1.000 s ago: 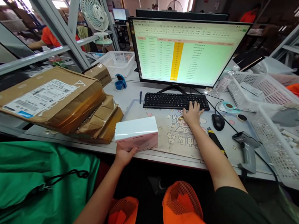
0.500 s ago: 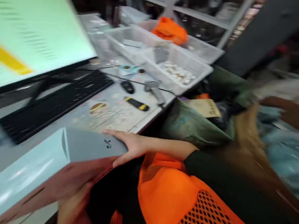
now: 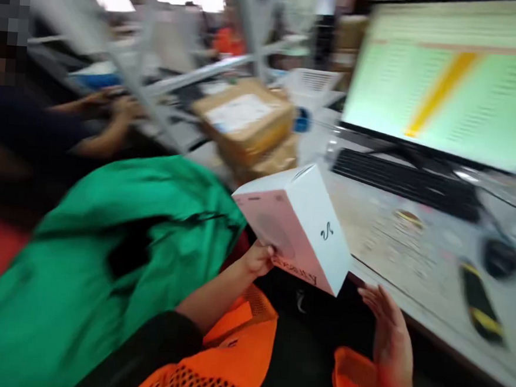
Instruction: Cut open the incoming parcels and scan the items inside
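Observation:
A pink and white cardboard box point(image 3: 299, 232) is tilted in front of me, with a squiggle mark on its white side and dark lettering along the lower pink side. My left hand point(image 3: 260, 259) grips its lower left edge; the fingers underneath are hidden. Just right of the box's bottom corner is my right hand point(image 3: 388, 326), apart from it, fingers stretched and holding nothing. Below both hands lies the orange mesh vest point(image 3: 234, 345) on my body.
A green cloth point(image 3: 172, 211) bulges at the left. Behind the box sit brown cartons point(image 3: 245, 122). On the desk are a keyboard point(image 3: 404, 183), a monitor point(image 3: 442, 82), a mouse point(image 3: 501, 257) and a black-yellow utility knife point(image 3: 482, 303). A co-worker's arms point(image 3: 108, 124) show at far left.
The view has swung left, bringing the green cloth and cartons in. My right hand has come off the box. The box is now raised and turned in my left hand.

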`<action>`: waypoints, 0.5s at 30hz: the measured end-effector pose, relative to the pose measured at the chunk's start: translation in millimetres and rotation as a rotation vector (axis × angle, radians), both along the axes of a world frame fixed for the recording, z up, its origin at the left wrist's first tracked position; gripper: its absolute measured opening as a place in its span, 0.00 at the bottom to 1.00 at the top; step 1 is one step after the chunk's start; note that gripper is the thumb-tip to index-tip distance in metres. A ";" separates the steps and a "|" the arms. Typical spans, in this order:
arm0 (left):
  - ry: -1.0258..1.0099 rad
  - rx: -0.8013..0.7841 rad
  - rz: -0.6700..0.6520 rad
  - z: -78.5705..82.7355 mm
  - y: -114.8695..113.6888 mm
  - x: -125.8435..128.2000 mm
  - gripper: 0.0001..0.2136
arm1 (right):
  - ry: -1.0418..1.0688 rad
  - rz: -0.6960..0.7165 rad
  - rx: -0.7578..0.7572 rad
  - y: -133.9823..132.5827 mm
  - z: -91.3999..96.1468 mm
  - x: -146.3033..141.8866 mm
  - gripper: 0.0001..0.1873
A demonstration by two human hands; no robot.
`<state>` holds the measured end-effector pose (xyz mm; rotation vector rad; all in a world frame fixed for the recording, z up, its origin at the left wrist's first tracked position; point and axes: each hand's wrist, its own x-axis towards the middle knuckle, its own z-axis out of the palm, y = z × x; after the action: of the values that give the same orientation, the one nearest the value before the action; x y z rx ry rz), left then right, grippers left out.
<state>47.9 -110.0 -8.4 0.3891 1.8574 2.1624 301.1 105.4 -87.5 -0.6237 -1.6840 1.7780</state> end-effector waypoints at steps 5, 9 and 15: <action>0.046 0.309 0.582 33.1 -120.8 13.6 0.45 | -0.047 0.439 0.033 25.7 -46.3 -84.4 0.30; 0.200 0.400 1.158 97.5 -235.0 46.0 0.41 | -0.068 0.632 0.118 22.2 -44.8 -112.1 0.26; 0.439 -0.064 1.890 167.2 -438.8 101.6 0.44 | -0.168 0.762 0.157 6.4 -2.3 -105.2 0.24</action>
<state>149.5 -548.8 158.8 -1.7850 3.0307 2.8549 195.8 111.8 -89.8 -0.0414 -2.3585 2.0871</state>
